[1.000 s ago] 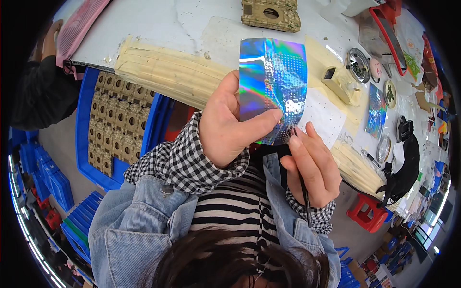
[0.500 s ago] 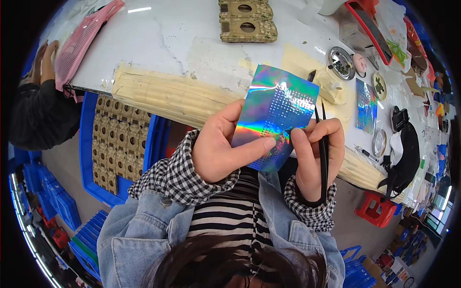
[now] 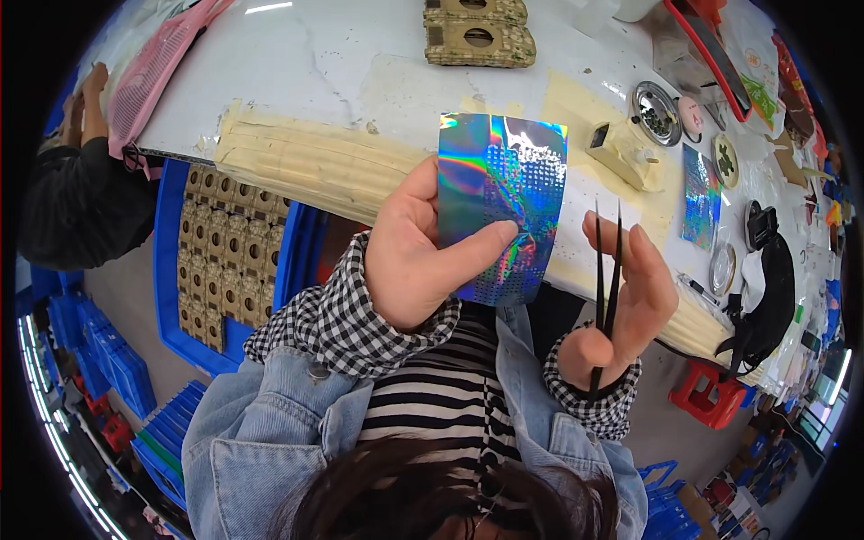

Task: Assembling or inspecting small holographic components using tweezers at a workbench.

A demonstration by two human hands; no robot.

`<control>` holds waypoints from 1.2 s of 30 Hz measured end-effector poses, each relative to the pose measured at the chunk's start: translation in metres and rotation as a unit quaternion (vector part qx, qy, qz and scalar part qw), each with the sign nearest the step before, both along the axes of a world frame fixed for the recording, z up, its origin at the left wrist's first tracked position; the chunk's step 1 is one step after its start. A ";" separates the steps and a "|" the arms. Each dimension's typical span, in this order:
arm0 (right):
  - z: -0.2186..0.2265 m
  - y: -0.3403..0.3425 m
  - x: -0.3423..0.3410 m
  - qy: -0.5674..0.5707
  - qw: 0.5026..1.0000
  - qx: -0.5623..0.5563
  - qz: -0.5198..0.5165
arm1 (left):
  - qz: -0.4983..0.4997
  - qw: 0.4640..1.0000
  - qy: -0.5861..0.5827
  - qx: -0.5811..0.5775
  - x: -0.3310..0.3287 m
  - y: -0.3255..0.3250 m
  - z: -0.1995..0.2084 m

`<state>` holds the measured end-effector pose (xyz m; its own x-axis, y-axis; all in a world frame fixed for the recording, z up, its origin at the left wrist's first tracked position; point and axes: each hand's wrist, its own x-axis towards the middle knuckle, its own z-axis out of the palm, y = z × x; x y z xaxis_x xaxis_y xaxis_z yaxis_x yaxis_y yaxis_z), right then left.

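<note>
My left hand (image 3: 416, 252) holds a shiny rainbow-coloured foil sheet (image 3: 499, 202) upright in front of my chest, thumb pressed on its lower middle. The sheet carries a grid of small dots on its right half. My right hand (image 3: 630, 306) is just to the right of the sheet, apart from it, and grips black tweezers (image 3: 605, 270) whose two tips point upward. Both wrists show checked cuffs under denim sleeves.
The white worktable (image 3: 297, 63) has a taped cream edge (image 3: 306, 157). On it lie tan cardboard parts (image 3: 477, 36), a small cream block (image 3: 621, 148), a second foil sheet (image 3: 700, 193) and round dishes (image 3: 655, 112). A blue crate of tan parts (image 3: 220, 256) sits lower left. Another person's arm (image 3: 76, 180) is at left.
My right hand has pulled away from the foil sheet to the right and turned the tweezers tips-up. The left hand has straightened the sheet and raised it slightly.
</note>
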<state>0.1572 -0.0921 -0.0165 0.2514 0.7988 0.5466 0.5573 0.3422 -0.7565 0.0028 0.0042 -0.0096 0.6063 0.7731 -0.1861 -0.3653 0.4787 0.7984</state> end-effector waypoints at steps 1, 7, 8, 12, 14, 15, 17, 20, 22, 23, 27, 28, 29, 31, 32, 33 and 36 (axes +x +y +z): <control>0.005 -0.003 -0.002 -0.031 0.999 -0.017 0.005 | 0.006 1.000 0.001 -0.002 0.000 0.000 0.001; 0.017 0.001 -0.007 -0.162 0.987 -0.007 0.018 | 0.012 0.999 0.019 0.036 0.002 -0.001 -0.001; 0.017 0.002 -0.008 -0.166 0.986 -0.006 0.016 | 0.012 0.999 0.024 0.031 0.001 -0.001 -0.001; 0.013 0.006 -0.012 -0.174 0.985 -0.001 0.012 | 0.022 0.999 0.028 0.023 0.001 -0.003 -0.002; 0.013 0.006 -0.013 -0.173 0.985 -0.002 0.012 | 0.025 0.999 0.031 0.020 0.001 -0.002 -0.002; 0.013 0.006 -0.013 -0.172 0.985 -0.006 0.010 | 0.022 0.999 0.036 0.016 0.001 -0.002 0.000; 0.013 0.005 -0.013 -0.173 0.985 -0.010 0.009 | 0.020 0.999 0.040 0.011 0.000 -0.001 0.001; 0.014 0.005 -0.013 -0.175 0.984 -0.012 0.009 | 0.023 0.999 0.038 0.016 0.001 -0.001 0.000; 0.013 0.005 -0.013 -0.174 0.985 -0.013 0.006 | 0.025 0.998 0.039 0.031 0.001 -0.002 0.000; 0.013 0.005 -0.014 -0.174 0.985 -0.013 0.005 | 0.027 0.998 0.037 0.032 0.001 -0.002 0.000; 0.012 0.006 -0.014 -0.175 0.985 -0.010 0.001 | 0.029 0.998 0.045 0.034 0.001 -0.001 0.000; 0.011 0.006 -0.013 -0.175 0.985 -0.008 -0.002 | 0.027 0.998 0.049 0.035 0.001 -0.001 0.000; 0.011 0.006 -0.013 -0.175 0.984 -0.008 -0.003 | 0.028 0.997 0.053 0.041 0.001 -0.001 0.000; 0.010 0.005 -0.013 -0.174 0.985 -0.007 -0.006 | 0.029 0.996 0.061 0.053 0.001 -0.002 0.000; 0.011 0.005 -0.013 -0.174 0.985 -0.010 -0.007 | 0.032 0.996 0.058 0.059 0.001 -0.002 0.000; 0.012 0.006 -0.013 -0.173 0.985 -0.013 -0.008 | 0.035 0.996 0.056 0.065 0.001 -0.002 0.000; 0.014 0.006 -0.013 -0.171 0.985 -0.028 -0.005 | 0.048 0.994 0.061 0.082 0.002 -0.004 0.001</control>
